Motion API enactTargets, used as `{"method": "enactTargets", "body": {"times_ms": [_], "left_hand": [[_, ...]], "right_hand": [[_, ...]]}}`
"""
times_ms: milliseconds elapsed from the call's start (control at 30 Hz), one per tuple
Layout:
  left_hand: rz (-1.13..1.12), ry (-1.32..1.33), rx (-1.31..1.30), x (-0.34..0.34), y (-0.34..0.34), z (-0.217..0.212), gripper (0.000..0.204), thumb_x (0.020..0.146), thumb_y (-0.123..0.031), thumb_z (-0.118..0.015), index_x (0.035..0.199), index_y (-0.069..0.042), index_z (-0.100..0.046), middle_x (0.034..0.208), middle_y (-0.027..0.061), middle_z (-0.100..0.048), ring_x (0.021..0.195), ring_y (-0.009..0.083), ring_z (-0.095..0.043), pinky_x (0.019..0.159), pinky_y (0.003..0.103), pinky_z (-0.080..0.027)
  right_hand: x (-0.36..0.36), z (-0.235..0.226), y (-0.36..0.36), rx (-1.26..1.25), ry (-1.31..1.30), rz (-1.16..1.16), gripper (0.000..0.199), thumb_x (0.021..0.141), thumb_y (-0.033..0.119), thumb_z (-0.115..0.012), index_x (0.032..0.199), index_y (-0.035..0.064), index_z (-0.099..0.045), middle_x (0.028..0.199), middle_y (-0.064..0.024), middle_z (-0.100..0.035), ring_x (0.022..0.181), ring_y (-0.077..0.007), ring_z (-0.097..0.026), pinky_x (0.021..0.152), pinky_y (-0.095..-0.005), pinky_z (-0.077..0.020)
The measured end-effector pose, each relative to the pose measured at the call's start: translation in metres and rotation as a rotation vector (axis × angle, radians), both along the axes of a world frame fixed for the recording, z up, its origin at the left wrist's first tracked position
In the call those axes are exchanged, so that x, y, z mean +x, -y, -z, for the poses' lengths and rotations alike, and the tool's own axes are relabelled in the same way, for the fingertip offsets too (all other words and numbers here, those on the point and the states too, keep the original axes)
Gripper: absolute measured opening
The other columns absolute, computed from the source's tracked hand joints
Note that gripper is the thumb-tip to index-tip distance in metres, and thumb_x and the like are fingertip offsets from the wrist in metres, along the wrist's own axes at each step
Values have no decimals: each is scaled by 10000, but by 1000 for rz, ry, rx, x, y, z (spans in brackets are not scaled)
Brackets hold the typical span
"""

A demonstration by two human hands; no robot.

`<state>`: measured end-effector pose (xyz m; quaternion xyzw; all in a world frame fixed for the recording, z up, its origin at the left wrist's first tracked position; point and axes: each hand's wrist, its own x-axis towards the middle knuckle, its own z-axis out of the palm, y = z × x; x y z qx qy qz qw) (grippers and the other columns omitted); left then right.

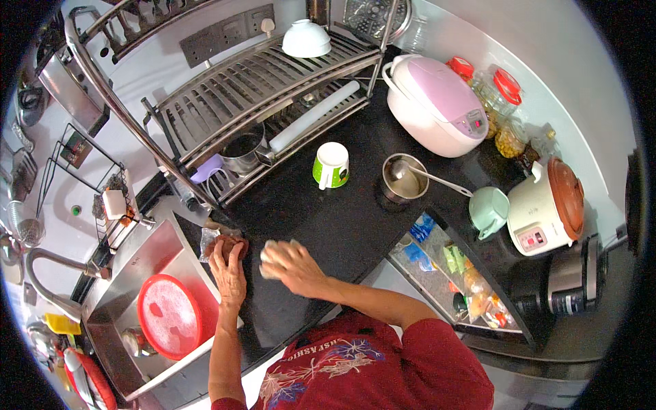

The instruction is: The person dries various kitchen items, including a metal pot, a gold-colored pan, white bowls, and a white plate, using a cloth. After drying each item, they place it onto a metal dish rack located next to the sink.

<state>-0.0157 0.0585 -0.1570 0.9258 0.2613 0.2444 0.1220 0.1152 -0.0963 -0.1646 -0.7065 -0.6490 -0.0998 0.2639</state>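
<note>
At the counter's edge beside the sink, my left hand curls over a small reddish-brown object, whose kind I cannot make out. Crinkled clear plastic lies against that object. My right hand is closed round a pale, crumpled cloth low over the black countertop. An upside-down green and white mug stands farther back. To its right is a small steel pot with a ladle resting in it.
The sink at left holds a red basin of sudsy water. A dish rack with a white bowl stands behind. A pink rice cooker, green cup and cream cooker line the right, above an open drawer.
</note>
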Motion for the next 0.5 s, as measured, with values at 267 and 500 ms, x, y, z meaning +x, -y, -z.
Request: {"method": "enactTargets", "body": {"times_ms": [267, 500], "left_hand": [[-48, 18, -53, -4, 1, -15, 771, 643, -169, -723, 1340, -182, -393, 1420, 199, -245, 1297, 413, -254, 1061, 517, -230], [-163, 138, -72, -32, 25, -21, 830, 646, -193, -754, 1364, -147, -340, 1430, 245, -198, 1306, 441, -219, 1057, 545, -214]], "right_hand": [[34, -9, 39, -5, 20, 120, 297, 814, 203, -574, 1106, 245, -600, 1308, -41, -440, 1145, -307, -458, 876, -403, -385], [98, -52, 68, 104, 132, 406, 457, 700, 216, -700, 1136, 196, -566, 1177, -92, -476, 1022, -297, -501, 784, -433, -376]]}}
